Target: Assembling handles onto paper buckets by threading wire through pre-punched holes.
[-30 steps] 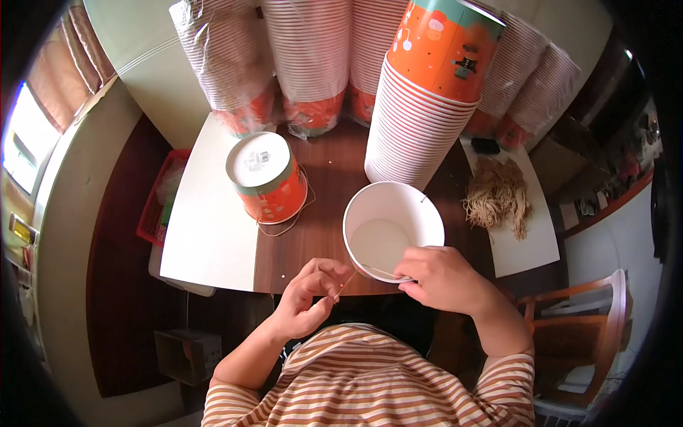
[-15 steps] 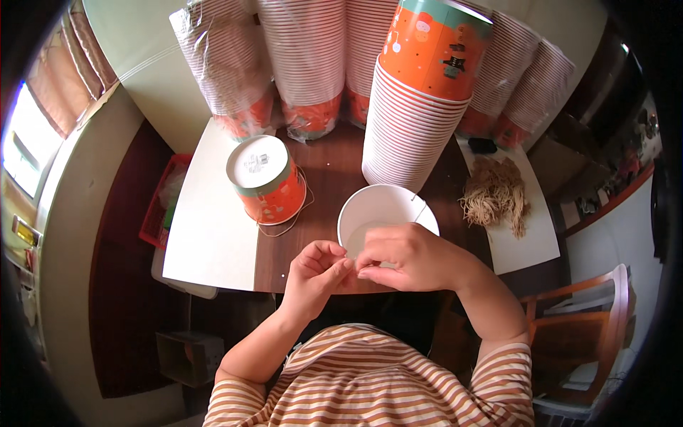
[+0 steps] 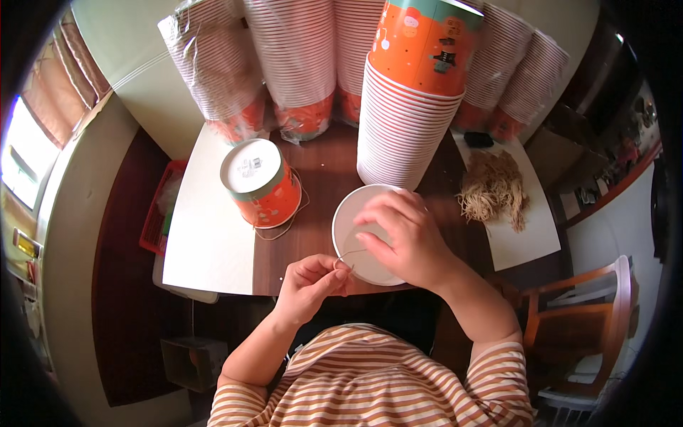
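Note:
A white-lined paper bucket [image 3: 340, 226] stands mouth up near the table's front edge. At its near left rim, my left hand [image 3: 307, 288] pinches a thin beige string [image 3: 353, 252] between thumb and forefinger. A small loop and a loose end show at those fingertips. Over the bucket's mouth is my right hand [image 3: 404, 238], its fingers spread and slightly blurred, with nothing visibly gripped. The string runs toward its thumb, and its far part is hidden behind that hand. To the left, an orange and green bucket [image 3: 269, 203] sits upside down with a string handle hanging beside it.
A tall stack of nested buckets [image 3: 398, 128] rises just behind the open one. Plastic-wrapped bucket stacks [image 3: 292, 64] line the back. A heap of beige strings [image 3: 492, 188] and a small black object [image 3: 479, 140] lie at right, above a wooden chair [image 3: 573, 313]. A red basket [image 3: 153, 220] is at left.
My right hand has lifted away from my left fingertips, up and over the bucket, and its fingers have opened. My left hand has shifted slightly down and left, still pinching.

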The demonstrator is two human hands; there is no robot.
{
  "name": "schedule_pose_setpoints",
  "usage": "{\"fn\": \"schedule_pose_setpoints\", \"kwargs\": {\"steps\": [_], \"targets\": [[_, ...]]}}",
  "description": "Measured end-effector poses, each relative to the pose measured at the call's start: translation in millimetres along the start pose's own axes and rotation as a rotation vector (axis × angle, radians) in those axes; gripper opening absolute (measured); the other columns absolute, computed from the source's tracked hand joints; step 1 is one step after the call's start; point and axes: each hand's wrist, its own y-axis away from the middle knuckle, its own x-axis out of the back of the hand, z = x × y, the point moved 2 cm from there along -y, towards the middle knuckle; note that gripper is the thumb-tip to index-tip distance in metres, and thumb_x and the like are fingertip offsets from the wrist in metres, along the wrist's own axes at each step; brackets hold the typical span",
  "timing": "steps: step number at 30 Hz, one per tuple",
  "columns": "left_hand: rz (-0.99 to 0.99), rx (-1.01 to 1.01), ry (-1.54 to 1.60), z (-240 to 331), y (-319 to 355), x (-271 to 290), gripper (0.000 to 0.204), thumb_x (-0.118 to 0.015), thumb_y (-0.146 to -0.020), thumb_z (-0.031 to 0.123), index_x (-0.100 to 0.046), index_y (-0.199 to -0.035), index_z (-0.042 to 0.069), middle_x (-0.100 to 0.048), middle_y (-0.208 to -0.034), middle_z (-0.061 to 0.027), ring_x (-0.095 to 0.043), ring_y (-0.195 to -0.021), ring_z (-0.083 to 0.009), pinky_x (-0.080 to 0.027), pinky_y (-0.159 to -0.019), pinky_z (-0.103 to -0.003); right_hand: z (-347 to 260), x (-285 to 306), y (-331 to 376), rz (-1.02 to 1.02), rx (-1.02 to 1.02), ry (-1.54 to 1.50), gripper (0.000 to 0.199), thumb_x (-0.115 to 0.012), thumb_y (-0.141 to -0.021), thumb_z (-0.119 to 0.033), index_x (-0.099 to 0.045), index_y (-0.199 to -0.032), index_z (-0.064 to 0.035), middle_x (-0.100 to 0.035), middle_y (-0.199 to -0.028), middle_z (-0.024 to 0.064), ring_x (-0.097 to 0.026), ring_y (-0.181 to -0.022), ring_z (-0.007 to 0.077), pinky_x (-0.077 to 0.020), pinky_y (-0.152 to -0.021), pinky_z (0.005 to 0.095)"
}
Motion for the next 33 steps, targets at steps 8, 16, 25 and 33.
{"fn": "schedule_pose_setpoints", "kwargs": {"steps": [8,16,25,33], "targets": [[-0.119,-0.03,0.0,-3,-5,3,0.01,-0.058,-0.093,0.009,-0.061,-0.096,-0.001,-0.064,-0.084,-0.0058,-0.06,-0.073,-0.0105,-0.052,-0.067,-0.023,-10,-2,34,-0.226,0.088,-0.123,0.019,-0.071,-0.073,-0.01,-0.064,-0.09,-0.0092,-0.057,-0.088,0.0037,-0.054,-0.084,0.0227,-0.0405,-0.082,0.0372],[-0.122,-0.076,-0.029,0,-3,3,0.01,-0.059,-0.092,0.007,-0.061,-0.095,-0.002,-0.064,-0.087,-0.0067,-0.061,-0.076,-0.0113,-0.052,-0.068,-0.024,4,-18,34,-0.303,0.058,-0.309,0.021,-0.073,-0.071,-0.009,-0.064,-0.089,-0.0083,-0.06,-0.087,0.0024,-0.055,-0.079,0.0211,-0.0407,-0.077,0.0339],[-0.117,-0.062,-0.027,-3,-2,3,0.007,-0.06,-0.09,0.003,-0.06,-0.094,-0.003,-0.065,-0.093,-0.0077,-0.062,-0.079,-0.0119,-0.053,-0.073,-0.025,-12,-11,39,-0.275,0.046,-0.145,0.014,-0.071,-0.072,-0.008,-0.06,-0.081,-0.0085,-0.057,-0.079,0.0021,-0.055,-0.076,0.0212,-0.0397,-0.075,0.0348],[0.043,-0.376,-0.061,-23,11,-4,0.009,-0.061,-0.086,-0.005,-0.061,-0.093,0.0,-0.065,-0.092,-0.0098,-0.059,-0.093,-0.0178,-0.049,-0.083,-0.03,-47,-15,73,-0.059,-0.216,-0.149,0.014,-0.069,-0.072,0.001,-0.063,-0.083,-0.0048,-0.057,-0.077,0.006,-0.06,-0.062,0.024,-0.0485,-0.053,0.0332]]}}
